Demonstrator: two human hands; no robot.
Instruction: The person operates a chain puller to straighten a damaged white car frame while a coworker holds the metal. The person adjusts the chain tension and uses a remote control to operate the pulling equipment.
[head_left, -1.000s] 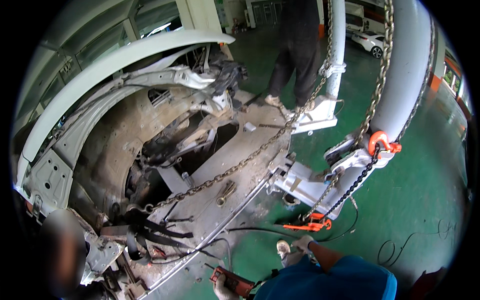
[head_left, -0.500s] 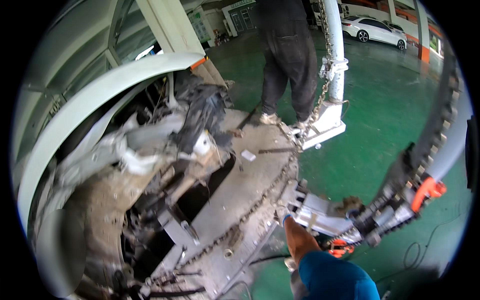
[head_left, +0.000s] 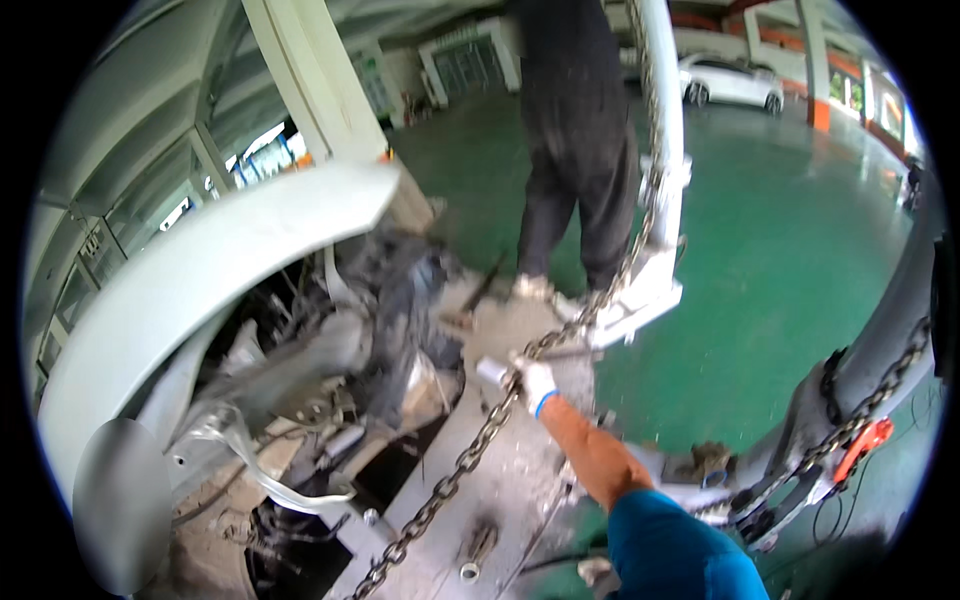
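My right hand, in a white glove at the end of a blue sleeve, is closed on a heavy steel chain. From the pale upright post the chain slopes down to my hand, then runs on toward the lower edge, raised above the grey metal platform. Left of it stands a stripped car body with a white fender and a bent, pale metal bracket. A small pale block shows beside my fingers. My left hand is out of sight.
A person in dark work clothes stands by the post, beyond my hand. At right, a curved grey arm carries another chain and an orange-red hook. A short metal tube lies on the platform. A white car is parked far back.
My right hand has moved forward along the chain and now grips it. The chain, lying along the platform before, is raised. My view has shifted, so the fender looks larger.
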